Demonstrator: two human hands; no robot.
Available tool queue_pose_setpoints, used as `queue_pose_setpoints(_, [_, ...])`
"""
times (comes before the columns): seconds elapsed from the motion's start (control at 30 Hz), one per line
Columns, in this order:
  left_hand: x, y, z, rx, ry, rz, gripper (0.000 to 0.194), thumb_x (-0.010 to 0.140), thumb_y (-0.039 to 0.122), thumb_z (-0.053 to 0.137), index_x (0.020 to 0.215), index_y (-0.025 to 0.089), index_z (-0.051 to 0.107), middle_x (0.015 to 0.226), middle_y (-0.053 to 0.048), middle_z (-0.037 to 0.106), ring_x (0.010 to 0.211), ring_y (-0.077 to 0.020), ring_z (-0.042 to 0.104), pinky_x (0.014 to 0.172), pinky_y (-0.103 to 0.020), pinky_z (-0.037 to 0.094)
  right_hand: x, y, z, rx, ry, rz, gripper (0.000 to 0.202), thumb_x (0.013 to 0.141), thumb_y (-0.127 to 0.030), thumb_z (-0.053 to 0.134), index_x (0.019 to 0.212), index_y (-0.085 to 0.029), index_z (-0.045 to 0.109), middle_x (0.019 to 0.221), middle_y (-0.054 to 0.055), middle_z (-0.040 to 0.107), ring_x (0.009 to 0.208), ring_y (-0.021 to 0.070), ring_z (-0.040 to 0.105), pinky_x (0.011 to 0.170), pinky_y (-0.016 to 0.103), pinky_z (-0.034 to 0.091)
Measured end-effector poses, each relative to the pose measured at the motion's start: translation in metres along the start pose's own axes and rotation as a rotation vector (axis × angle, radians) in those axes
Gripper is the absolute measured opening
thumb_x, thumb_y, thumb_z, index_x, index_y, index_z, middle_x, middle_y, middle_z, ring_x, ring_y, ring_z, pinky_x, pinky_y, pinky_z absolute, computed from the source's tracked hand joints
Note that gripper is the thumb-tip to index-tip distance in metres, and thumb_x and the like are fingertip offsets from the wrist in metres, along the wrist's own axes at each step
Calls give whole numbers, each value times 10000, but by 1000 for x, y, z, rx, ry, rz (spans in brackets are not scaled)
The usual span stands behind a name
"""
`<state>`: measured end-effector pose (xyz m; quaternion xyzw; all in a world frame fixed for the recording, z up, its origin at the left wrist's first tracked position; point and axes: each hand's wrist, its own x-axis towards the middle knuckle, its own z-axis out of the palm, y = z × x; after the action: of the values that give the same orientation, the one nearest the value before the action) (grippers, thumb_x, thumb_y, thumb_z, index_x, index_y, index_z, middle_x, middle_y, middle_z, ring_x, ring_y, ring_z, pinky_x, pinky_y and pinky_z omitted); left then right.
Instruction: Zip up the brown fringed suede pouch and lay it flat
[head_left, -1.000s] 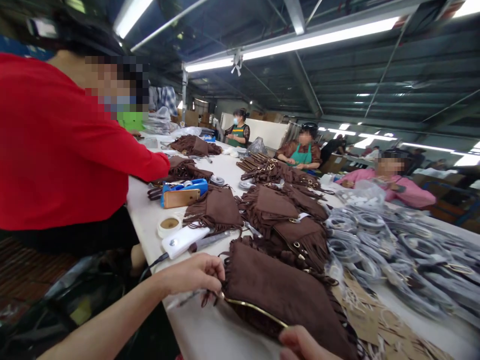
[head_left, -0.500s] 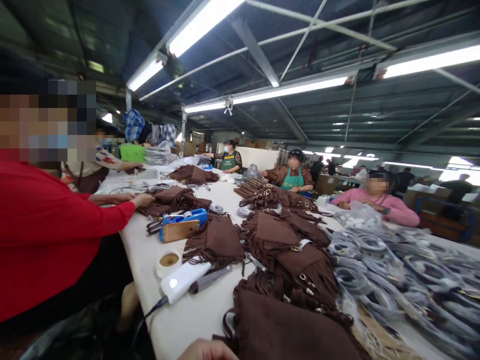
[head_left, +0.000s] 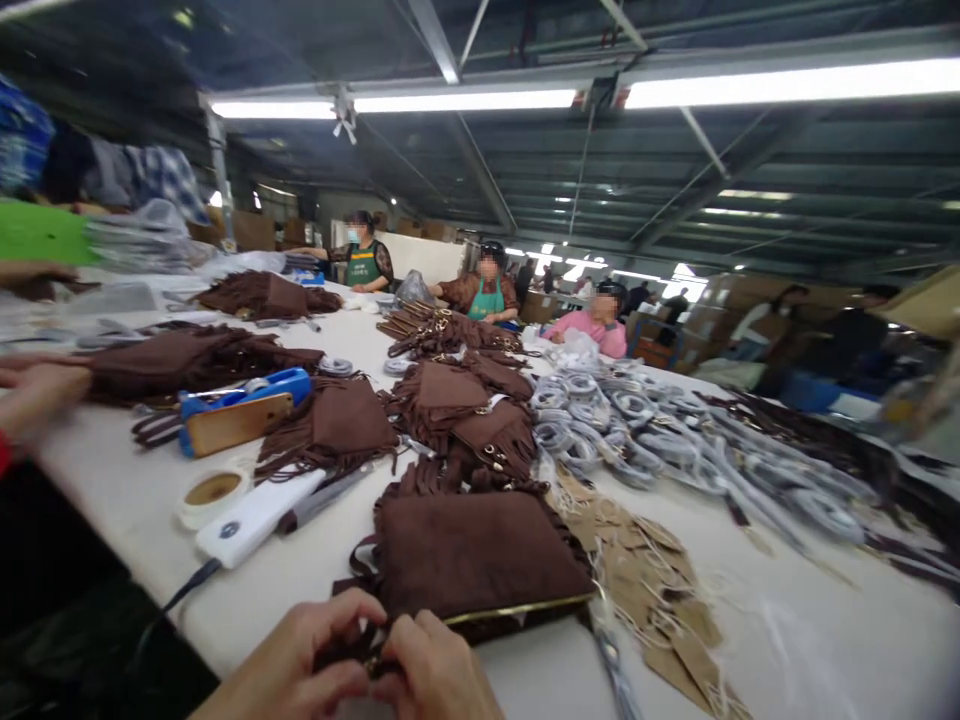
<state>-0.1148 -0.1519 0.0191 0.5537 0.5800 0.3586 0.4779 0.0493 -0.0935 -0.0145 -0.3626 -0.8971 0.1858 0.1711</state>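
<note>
Bag (head_left: pixel 472 555), brown and fringed, lies flat at the near edge of the surface (head_left: pixel 750 640). Left hand (head_left: pixel 300 665) and right hand (head_left: pixel 439 675) pinch its near-left corner, perhaps the strap end. It looks soft, light, floppy; the gold rim seems the firmest hold.

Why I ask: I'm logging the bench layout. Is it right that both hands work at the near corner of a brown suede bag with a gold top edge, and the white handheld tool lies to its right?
Not quite. In the head view the left hand and right hand do meet at the brown suede bag, but the white handheld tool lies to its left, beside the tape roll.
</note>
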Motion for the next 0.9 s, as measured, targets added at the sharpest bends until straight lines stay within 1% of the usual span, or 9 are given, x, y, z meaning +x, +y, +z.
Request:
queue_pose_setpoints(0.1, [2, -1, -11, 90, 9, 84, 183, 760, 291, 568, 922, 221, 616, 774, 27, 642, 732, -168, 570, 636, -210, 454, 4, 1, -31, 78, 4, 11, 282, 641, -4, 635, 815, -218, 580, 805, -5, 665, 757, 191, 635, 634, 235, 382])
queue_pose_setpoints(0.2, [4, -5, -29, 157, 61, 125, 231, 811, 408, 545, 923, 216, 610, 861, -7, 672, 847, -214, 611, 760, -257, 485, -1, 19, -71, 127, 21, 30, 191, 732, -30, 557, 768, -214, 523, 785, -3, 648, 731, 166, 609, 635, 234, 363])
queue_pose_setpoints(0.33, [11, -12, -49, 263, 192, 71, 257, 767, 425, 556, 895, 210, 616, 833, -16, 692, 818, -225, 626, 738, -257, 495, -22, 86, -111, 34, 97, 217, 123, 821, -130, 464, 751, -231, 463, 716, 5, 626, 691, 182, 597, 630, 261, 363])
queue_pose_setpoints(0.43, [17, -15, -49, 289, 227, 75, 231, 754, 405, 556, 865, 210, 611, 805, -7, 695, 791, -214, 633, 717, -239, 498, -38, 141, -125, -82, 159, 363, 102, 828, -223, 437, 730, -248, 443, 668, 16, 630, 662, 216, 607, 625, 292, 379])
queue_pose_setpoints(0.5, [21, -18, -47, 306, 220, 89, 213, 776, 387, 541, 871, 210, 614, 815, -5, 702, 794, -210, 643, 714, -231, 501, -44, 162, -129, -109, 194, 409, 96, 828, -274, 435, 738, -251, 458, 658, 18, 637, 655, 227, 608, 622, 303, 385])
queue_pose_setpoints(0.63, [24, -33, -56, 465, 270, 120, 219, 804, 396, 536, 903, 243, 658, 851, 7, 730, 823, -223, 669, 734, -239, 515, -51, 161, -133, -75, 133, 446, 96, 805, -254, 453, 720, -244, 498, 595, -8, 630, 625, 205, 611, 619, 291, 388])
queue_pose_setpoints(0.77, [29, -50, -66, 772, 512, 292, 240, 811, 362, 534, 958, 269, 699, 1007, -33, 728, 976, -281, 649, 891, -355, 503, -63, 141, -138, 175, -55, 443, 124, 808, -203, 481, 800, -228, 602, 563, -48, 646, 580, 152, 613, 605, 242, 406])
queue_pose_setpoints(0.83, [39, -48, -55, 898, 601, 439, 280, 840, 319, 498, 1043, 277, 687, 1176, -61, 677, 1122, -317, 589, 995, -447, 444, -70, 136, -142, 281, -82, 442, 160, 828, -226, 490, 872, -222, 644, 635, -38, 658, 620, 145, 615, 590, 224, 418])
queue_pose_setpoints(0.9, [55, -35, -28, 971, 602, 615, 368, 858, 281, 480, 1193, 304, 628, 1382, -57, 563, 1259, -319, 507, 1056, -474, 398, -76, 139, -149, 337, -47, 463, 202, 868, -271, 464, 897, -211, 654, 707, -13, 648, 673, 149, 613, 572, 213, 433])
